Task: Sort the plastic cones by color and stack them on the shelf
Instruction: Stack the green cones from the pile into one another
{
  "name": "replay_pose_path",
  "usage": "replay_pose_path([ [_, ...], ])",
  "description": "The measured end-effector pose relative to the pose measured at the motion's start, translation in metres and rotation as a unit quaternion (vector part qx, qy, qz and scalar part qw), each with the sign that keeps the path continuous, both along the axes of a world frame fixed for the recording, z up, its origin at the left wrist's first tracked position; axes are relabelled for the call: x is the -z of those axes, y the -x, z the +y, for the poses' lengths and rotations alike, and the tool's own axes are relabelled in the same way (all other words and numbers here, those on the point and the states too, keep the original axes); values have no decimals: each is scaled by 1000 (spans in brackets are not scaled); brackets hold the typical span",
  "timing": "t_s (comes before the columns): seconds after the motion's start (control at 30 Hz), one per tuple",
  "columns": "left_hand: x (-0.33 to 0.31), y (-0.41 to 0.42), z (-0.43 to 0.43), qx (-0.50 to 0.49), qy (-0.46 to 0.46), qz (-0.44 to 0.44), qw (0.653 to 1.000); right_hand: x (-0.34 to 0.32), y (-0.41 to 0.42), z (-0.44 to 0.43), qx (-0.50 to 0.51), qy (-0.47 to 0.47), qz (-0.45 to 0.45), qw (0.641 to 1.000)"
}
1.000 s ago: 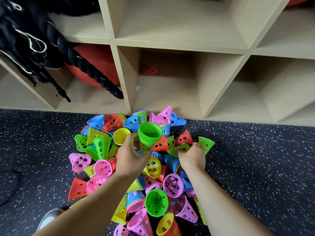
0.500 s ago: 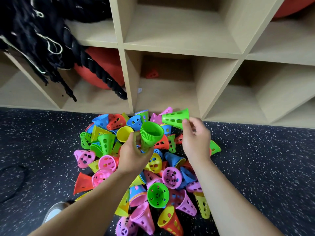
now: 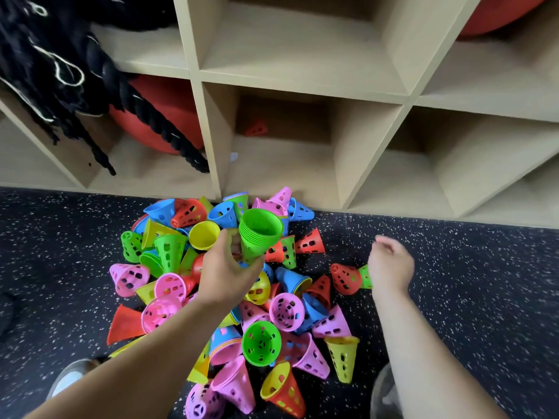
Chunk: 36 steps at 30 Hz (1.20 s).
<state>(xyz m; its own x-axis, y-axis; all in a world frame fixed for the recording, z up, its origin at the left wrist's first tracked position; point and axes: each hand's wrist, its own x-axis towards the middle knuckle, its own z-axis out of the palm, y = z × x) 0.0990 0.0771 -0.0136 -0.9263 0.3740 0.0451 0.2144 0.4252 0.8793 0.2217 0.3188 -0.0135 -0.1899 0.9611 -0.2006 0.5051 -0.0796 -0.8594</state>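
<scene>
Head view, from the left: black rope (image 3: 60, 74) hangs over a red ball (image 3: 157, 116) in the shelf (image 3: 211, 140). On the speckled floor (image 3: 484, 282) before it lies a jumble of plastic cones (image 3: 181, 285) in pink, yellow, blue, red and green. Above the pile the left hand (image 3: 225, 275) has its grip closed round a green stack (image 3: 259, 232), wide mouths up. Further right, the right hand (image 3: 390, 264) hangs blurred near a red cone (image 3: 344, 278), fingers loosely curled, holding nothing
</scene>
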Motion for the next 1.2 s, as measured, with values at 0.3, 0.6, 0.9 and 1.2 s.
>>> replay_pose_path([
  [0.3, 8, -3, 29, 18, 18, -1, 1000, 61, -49, 16, -51, 51, -206, 976],
  [0.6, 11, -14, 33, 27, 34, 1, 999, 22, -21, 18, -67, -3, -70, 995],
  [0.9, -2, -28, 22, 38, 39, -4, 998, 3, -16, -8, -145, -2, -28, 989],
  [1.2, -12, -26, -9, 17, 47, -3, 999, -83, 25, -52, -230, -68, 131, 962],
])
